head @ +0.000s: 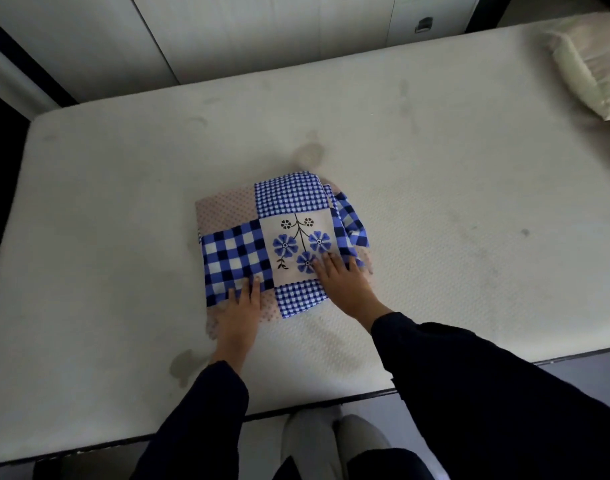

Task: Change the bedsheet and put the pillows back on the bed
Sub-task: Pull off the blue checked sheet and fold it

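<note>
A folded bedsheet (262, 237), patchwork of blue checks, pink dots and a blue flower panel, lies in the middle of the bare white mattress (123, 188). My left hand (239, 306) rests flat on its near left edge, fingers on the large blue check. My right hand (341, 282) lies flat on its near right part, fingers spread over the flower panel. Neither hand grips the cloth. A cream pillow (587, 67) lies at the mattress's far right corner.
The mattress has several grey stains. Its dark frame edge (296, 410) runs along the near side, close to my legs. White cupboard doors (227, 32) stand behind the bed, and a dark gap lies at the left.
</note>
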